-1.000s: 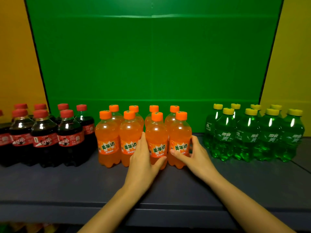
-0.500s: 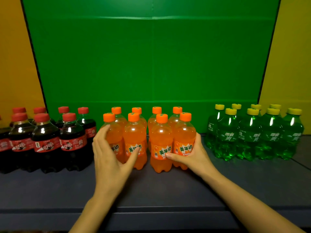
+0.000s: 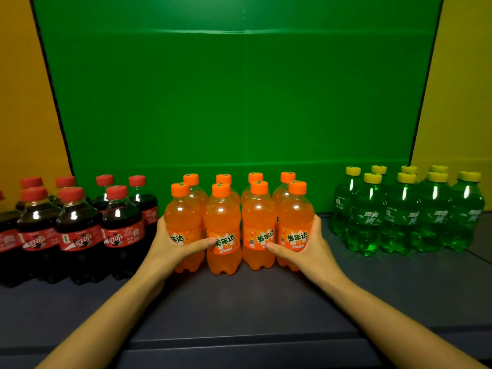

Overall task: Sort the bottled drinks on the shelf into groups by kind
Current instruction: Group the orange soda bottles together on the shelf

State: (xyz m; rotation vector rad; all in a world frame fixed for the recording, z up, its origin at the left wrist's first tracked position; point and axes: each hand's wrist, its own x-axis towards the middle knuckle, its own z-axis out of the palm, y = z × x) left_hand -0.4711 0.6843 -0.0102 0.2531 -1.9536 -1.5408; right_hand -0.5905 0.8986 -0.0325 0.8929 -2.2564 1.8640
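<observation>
Both hands bracket the block of orange plastic soda bottles with orange caps: left hand cupped on the outer left front bottle, thumb across its label; right hand wrapped on the outer right front bottle, thumb on the label of the bottle next to it. Fingers curled and pressing, not closed into fists.

Block stands mid-shelf, two rows of four, upright, set back from the front edge of the dark grey shelf board. Dark cola bottles with red caps sit close on the left side; green bottles with yellow caps well apart toward the right end.

Judgement: sorting looks nearly done; this is squaring up. Press inward evenly and low on the bodies so no bottle tips. Keep the left knuckles from nudging the cola group.
</observation>
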